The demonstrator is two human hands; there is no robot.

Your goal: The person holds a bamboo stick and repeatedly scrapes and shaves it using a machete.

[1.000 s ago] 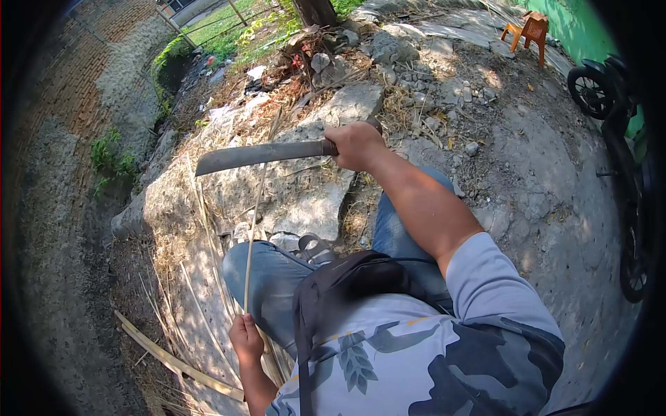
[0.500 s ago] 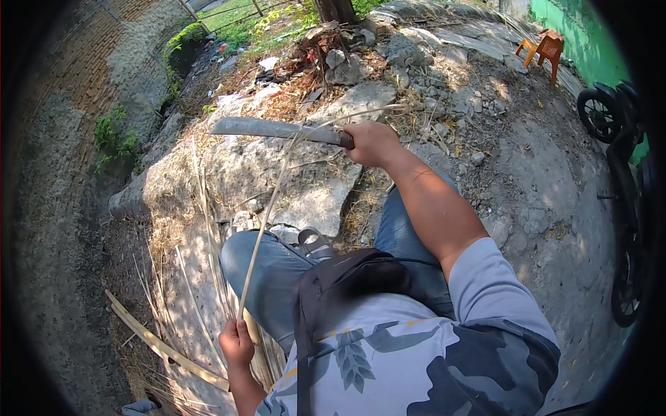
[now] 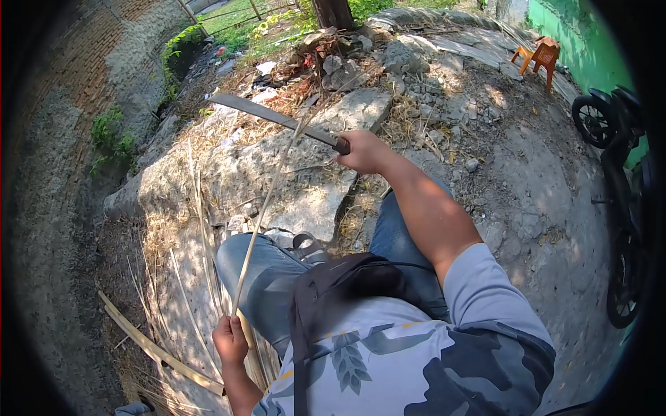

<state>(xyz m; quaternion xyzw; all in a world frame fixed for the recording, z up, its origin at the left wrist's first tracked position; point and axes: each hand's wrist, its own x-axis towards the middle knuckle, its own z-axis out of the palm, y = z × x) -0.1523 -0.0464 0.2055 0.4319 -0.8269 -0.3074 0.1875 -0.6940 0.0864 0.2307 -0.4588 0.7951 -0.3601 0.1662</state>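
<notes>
My right hand (image 3: 364,152), stretched out in front of me, is wrapped round the dark handle of a machete (image 3: 267,114). Its long grey blade points to the left, with the tip tilted up. Low on the left, my left hand (image 3: 231,338) grips the near end of a thin pale strip (image 3: 260,220), which looks like split bamboo. From that fist the strip runs up past my left knee to the middle of the blade, where the two cross and appear to touch. Beyond the blade, the strip's far end is hard to make out.
Several loose strips (image 3: 187,295) and a wider curved bamboo piece (image 3: 156,351) lie to my left. A broken concrete slab (image 3: 312,197) is in front of me. Rubble and a tree trunk (image 3: 333,12) stand beyond, an orange chair (image 3: 542,57) and motorcycle (image 3: 614,187) at right.
The machete has turned so its tip sits higher and its handle lower. My right hand has come slightly down and nearer. My left hand keeps its grip on the strip.
</notes>
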